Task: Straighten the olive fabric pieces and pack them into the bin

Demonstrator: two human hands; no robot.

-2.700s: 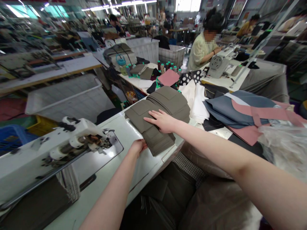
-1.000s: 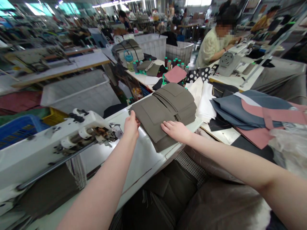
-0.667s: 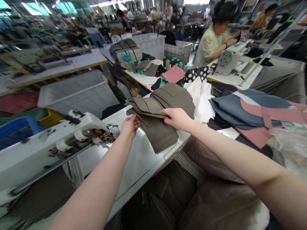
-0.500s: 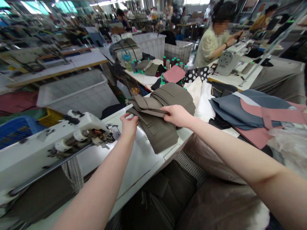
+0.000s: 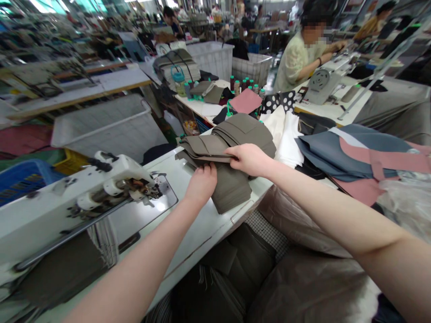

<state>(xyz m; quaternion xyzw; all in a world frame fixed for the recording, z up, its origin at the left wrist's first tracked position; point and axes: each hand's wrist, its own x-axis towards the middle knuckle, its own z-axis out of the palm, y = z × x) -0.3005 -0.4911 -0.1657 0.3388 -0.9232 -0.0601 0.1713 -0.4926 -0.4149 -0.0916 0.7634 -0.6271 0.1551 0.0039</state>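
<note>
Both hands (image 5: 247,158) gripping olive fabric stack (image 5: 232,139), left fingertips seemingly hidden beneath.

arms: both bare all the way up as far as the view goes, no sleeves showing
left hand (image 5: 201,183): no glove, no ring that I can spot, no watch or band on the wrist
right hand (image 5: 248,159): same deal, bare, wrist plain, no jewellery visible
nails: short from what shows, too small to tell more
</note>
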